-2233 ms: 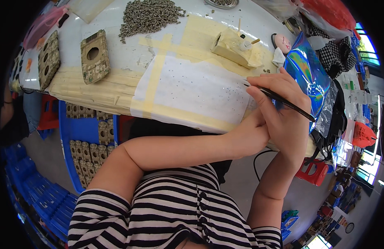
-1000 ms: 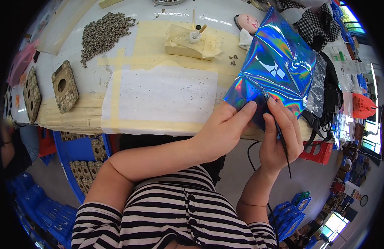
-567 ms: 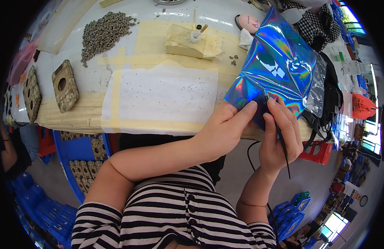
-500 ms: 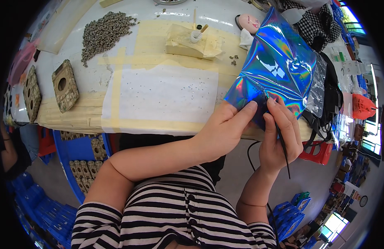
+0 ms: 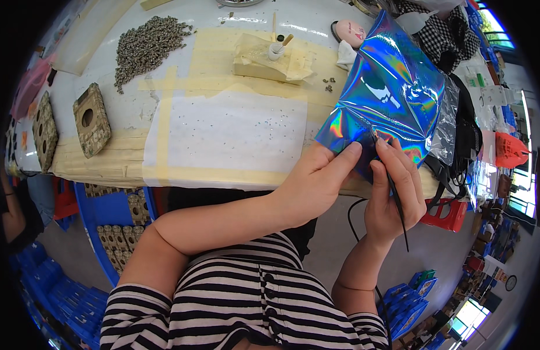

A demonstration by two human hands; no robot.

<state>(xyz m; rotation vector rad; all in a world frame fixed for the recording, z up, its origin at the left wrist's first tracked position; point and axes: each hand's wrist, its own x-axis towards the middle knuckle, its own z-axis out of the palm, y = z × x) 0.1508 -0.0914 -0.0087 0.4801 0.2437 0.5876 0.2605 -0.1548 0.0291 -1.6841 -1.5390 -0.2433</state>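
Observation:
A shiny blue holographic film or pouch lies over the table's right front edge. My left hand grips its near corner, with the thumb on top and the fingers underneath, hidden. Close by, my right hand is closed around a thin black stick-like tool. The tool's tapered tail points down past the palm. Its upper tip is near my left thumb at the film, too small to make out exactly. To the left, a white sheet bears many tiny shiny specks.
Two camouflage-patterned pieces with round holes, a flat block and another, stand at left. Behind are a pile of small metallic parts and a small white cup on a wrapped block. A black bag sits at right.

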